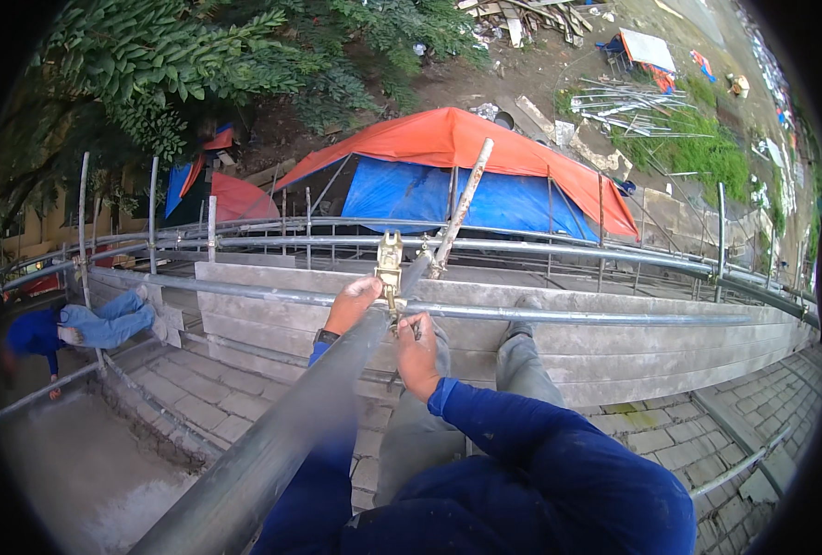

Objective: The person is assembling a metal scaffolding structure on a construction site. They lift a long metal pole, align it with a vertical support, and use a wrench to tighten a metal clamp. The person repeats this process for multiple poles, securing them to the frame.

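Observation:
A brass-coloured scaffold coupler [390, 266] sits where a thick grey pole [309, 425] meets a horizontal scaffold tube [559, 317]. My left hand [354, 305] grips the coupler from its left side, thumb and fingers against the metal. Just below the coupler, right of the pole, my right hand [418, 356] is closed, its fingertips pinched together close to the tube. What lies between those fingertips is too small and hidden to make out. The coupler's upper jaw stands up from the tube, with no tube visible in it.
I stand on grey scaffold planks [272, 310] beside a block wall [679, 435]. A rusty whitish post [464, 203] rises behind the coupler. Guard rails [522, 245] run beyond. At left, another person [87, 328] bends among tubes. Orange and blue tarpaulins [448, 139] cover a shelter below.

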Tool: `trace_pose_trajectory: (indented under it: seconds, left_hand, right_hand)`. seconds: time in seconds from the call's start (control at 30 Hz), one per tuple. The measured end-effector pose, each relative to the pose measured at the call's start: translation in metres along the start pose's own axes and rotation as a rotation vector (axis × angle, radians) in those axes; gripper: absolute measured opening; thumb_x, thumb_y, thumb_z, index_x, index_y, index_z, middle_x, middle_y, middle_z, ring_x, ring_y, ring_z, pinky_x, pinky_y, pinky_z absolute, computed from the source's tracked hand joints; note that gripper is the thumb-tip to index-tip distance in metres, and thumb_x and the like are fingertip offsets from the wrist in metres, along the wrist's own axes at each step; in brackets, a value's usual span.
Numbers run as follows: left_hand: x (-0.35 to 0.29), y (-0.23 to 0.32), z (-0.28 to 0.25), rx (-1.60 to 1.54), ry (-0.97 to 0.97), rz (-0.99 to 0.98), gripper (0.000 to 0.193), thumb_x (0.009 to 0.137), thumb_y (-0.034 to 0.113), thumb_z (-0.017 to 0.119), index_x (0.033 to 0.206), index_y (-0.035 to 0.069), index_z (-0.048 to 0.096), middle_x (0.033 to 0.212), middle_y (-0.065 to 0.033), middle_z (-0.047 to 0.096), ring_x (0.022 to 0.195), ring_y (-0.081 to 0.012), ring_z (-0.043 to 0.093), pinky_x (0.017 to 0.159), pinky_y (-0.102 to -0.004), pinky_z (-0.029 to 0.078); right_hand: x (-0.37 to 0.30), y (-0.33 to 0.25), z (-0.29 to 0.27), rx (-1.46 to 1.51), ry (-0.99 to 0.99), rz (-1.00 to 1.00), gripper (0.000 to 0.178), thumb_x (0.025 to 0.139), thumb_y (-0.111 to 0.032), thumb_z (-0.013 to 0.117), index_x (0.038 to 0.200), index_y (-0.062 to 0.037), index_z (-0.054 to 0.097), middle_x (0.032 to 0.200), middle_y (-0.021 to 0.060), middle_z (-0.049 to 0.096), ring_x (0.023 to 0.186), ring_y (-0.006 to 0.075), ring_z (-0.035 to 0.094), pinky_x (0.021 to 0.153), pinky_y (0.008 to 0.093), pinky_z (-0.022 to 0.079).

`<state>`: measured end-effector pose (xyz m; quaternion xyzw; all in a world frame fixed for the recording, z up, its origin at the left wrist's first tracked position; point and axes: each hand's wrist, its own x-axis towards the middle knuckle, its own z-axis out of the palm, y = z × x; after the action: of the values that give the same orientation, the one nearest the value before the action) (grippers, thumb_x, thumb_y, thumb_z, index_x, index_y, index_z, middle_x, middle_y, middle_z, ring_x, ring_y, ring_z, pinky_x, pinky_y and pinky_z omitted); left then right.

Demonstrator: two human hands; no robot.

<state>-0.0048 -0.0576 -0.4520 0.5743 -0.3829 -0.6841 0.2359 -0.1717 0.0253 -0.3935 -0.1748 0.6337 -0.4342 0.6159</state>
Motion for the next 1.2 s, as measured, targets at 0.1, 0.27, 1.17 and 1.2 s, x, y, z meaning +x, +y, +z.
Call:
trace_pose_trajectory:
  seconds: [0.1, 0.27, 1.17, 1.2]
  left_hand:
    - [0.012, 0.034, 0.002, 0.071, -0.236, 0.098, 0.024, 0.104, 0.026, 0.06, 0.104, 0.003, 0.066, 0.098, -0.0002, 0.067, 0.093, -0.0092, 0.06, 0.085, -0.0271, 0.048]
    - [-0.001, 0.02, 0.005, -0.058, -0.072, 0.097, 0.02, 0.104, 0.024, 0.059, 0.099, 0.007, 0.065, 0.097, 0.0018, 0.065, 0.092, -0.0084, 0.059, 0.085, -0.0259, 0.047]
    - [-0.015, 0.025, -0.001, -0.189, -0.233, -0.018, 0.036, 0.1, 0.013, 0.051, 0.135, 0.004, 0.049, 0.12, -0.0088, 0.064, 0.107, -0.0154, 0.064, 0.091, -0.029, 0.052]
    - [-0.015, 0.046, 0.001, -0.137, -0.27, -0.092, 0.033, 0.099, 0.011, 0.054, 0.131, 0.004, 0.052, 0.124, -0.0094, 0.064, 0.113, -0.0156, 0.062, 0.095, -0.0299, 0.051]
  right_hand:
    - [-0.008, 0.027, 0.001, 0.09, -0.046, 0.042, 0.011, 0.099, -0.011, 0.057, 0.095, -0.0052, 0.049, 0.085, 0.0038, 0.054, 0.08, 0.0116, 0.049, 0.074, 0.0297, 0.044]
    - [0.003, 0.013, -0.013, -0.089, -0.077, -0.129, 0.009, 0.099, -0.013, 0.059, 0.1, -0.0054, 0.054, 0.085, 0.0028, 0.056, 0.078, 0.0089, 0.05, 0.071, 0.0279, 0.044]
    - [0.028, -0.004, -0.035, -0.108, -0.376, -0.064, 0.042, 0.104, -0.022, 0.057, 0.14, -0.0036, 0.047, 0.1, 0.0038, 0.062, 0.088, 0.0103, 0.058, 0.074, 0.0281, 0.049]
    - [0.029, -0.003, -0.037, -0.123, -0.39, -0.064, 0.042, 0.104, -0.023, 0.057, 0.141, -0.004, 0.046, 0.1, 0.0039, 0.061, 0.088, 0.0106, 0.058, 0.074, 0.0283, 0.049]
